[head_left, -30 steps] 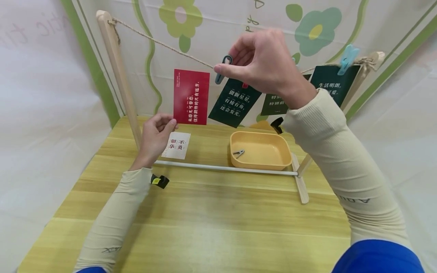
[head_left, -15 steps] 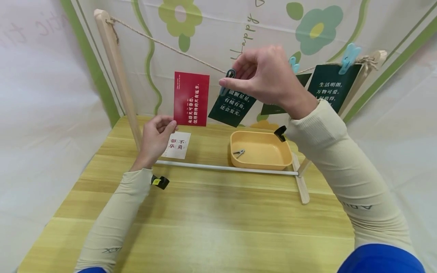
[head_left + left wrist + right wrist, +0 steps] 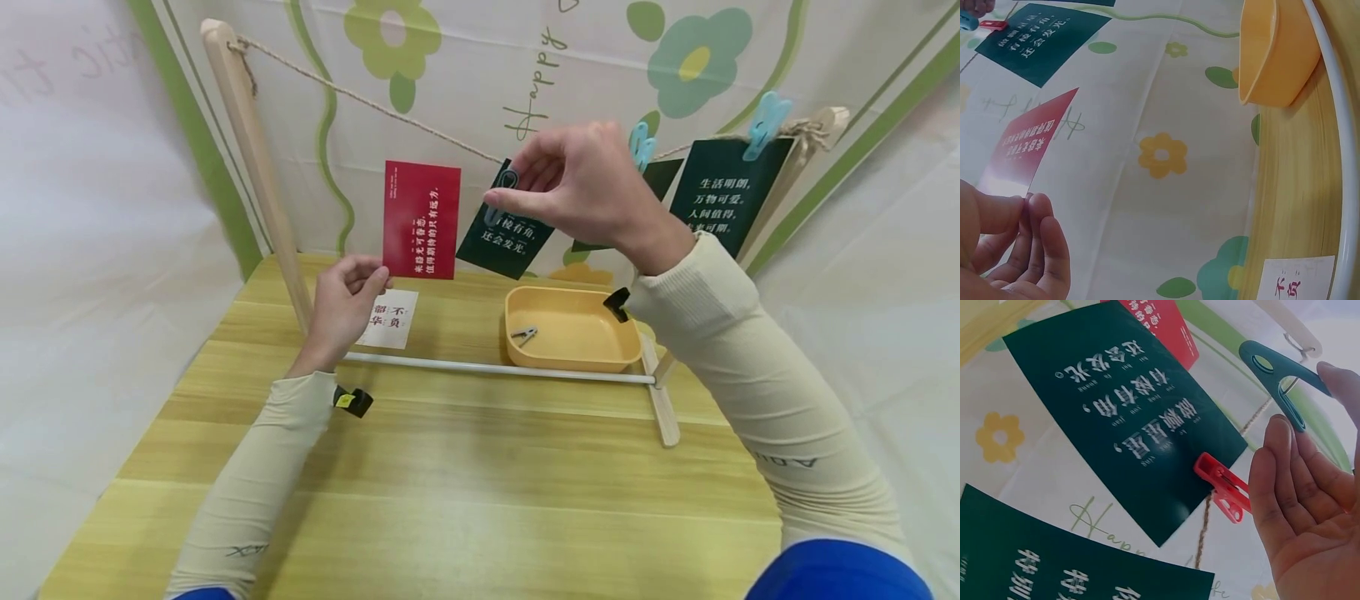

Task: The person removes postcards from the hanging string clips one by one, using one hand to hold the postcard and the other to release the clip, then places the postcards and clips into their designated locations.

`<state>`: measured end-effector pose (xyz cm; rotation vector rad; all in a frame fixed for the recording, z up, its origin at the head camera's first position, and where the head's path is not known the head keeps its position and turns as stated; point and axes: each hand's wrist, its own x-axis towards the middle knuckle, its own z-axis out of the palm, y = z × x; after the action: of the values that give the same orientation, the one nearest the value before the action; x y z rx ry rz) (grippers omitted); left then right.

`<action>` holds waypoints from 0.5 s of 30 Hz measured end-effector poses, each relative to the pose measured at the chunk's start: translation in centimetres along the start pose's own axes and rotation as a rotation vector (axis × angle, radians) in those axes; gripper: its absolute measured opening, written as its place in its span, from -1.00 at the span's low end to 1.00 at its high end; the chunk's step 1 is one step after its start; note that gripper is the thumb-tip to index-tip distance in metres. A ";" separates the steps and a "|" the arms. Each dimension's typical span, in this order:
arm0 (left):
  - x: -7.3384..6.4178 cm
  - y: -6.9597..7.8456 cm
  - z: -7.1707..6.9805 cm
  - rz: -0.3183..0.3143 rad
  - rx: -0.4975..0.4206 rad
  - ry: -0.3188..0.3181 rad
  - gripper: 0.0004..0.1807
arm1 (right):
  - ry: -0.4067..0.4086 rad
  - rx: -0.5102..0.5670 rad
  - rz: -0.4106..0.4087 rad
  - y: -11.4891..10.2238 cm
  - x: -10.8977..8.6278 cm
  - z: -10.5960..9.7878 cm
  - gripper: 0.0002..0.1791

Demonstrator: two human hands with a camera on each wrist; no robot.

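Observation:
My left hand [image 3: 337, 304] pinches the red card [image 3: 422, 218] at its lower left corner, holding it up below the twine [image 3: 375, 106]. Between thumb and fingertips, my right hand [image 3: 588, 187] holds a dark teal clothespin [image 3: 1270, 382]. In the head view that clothespin overlaps a dark green card [image 3: 498, 243] hanging at a tilt. A red clothespin [image 3: 1221, 477] grips the green card at the twine, close beside my right fingers in the right wrist view. My right hand hides much of the twine's middle in the head view.
Further right hang more green cards, one [image 3: 727, 187] under a light blue clothespin [image 3: 767, 125]. On the wooden table [image 3: 450, 500] stand a yellow tray [image 3: 573, 364] with a small clip [image 3: 527, 335] inside and a white card [image 3: 396, 321]. A white bar [image 3: 480, 367] joins the posts.
My right hand has come down with the teal clothespin, from level with the twine to in front of the hanging green card. My left hand and the red card have barely moved.

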<state>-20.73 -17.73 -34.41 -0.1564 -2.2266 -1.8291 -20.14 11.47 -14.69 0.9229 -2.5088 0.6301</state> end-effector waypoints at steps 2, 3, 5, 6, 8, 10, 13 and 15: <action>0.0 0.0 0.3 -0.012 -0.006 -0.001 -0.67 | -0.004 0.001 0.004 0.2 -0.2 0.2 -0.63; 0.0 0.1 0.5 -0.017 -0.011 -0.002 -0.67 | -0.007 0.005 0.007 0.4 -0.3 0.3 -0.64; 0.1 0.1 0.8 -0.022 -0.020 -0.007 -0.66 | -0.016 0.011 0.015 0.6 -0.5 0.5 -0.64; 0.1 0.2 0.9 -0.022 -0.023 -0.010 -0.66 | -0.022 0.014 0.019 0.6 -0.6 0.6 -0.63; 0.1 0.3 1.1 -0.018 -0.025 -0.015 -0.66 | -0.032 0.016 0.025 0.8 -0.8 0.8 -0.63; 0.0 0.3 1.1 -0.016 -0.023 -0.014 -0.66 | -0.039 0.015 0.027 0.9 -0.9 1.0 -0.62; 0.1 0.3 1.1 -0.010 -0.026 -0.012 -0.66 | -0.047 0.012 0.033 1.0 -1.2 1.2 -0.61; 0.1 0.2 1.0 -0.010 -0.024 -0.008 -0.67 | -0.052 0.011 0.032 1.1 -1.4 1.2 -0.62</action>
<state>-20.88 -16.67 -34.36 -0.1572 -2.2154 -1.8636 -20.17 12.24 -16.69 0.9154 -2.5729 0.6386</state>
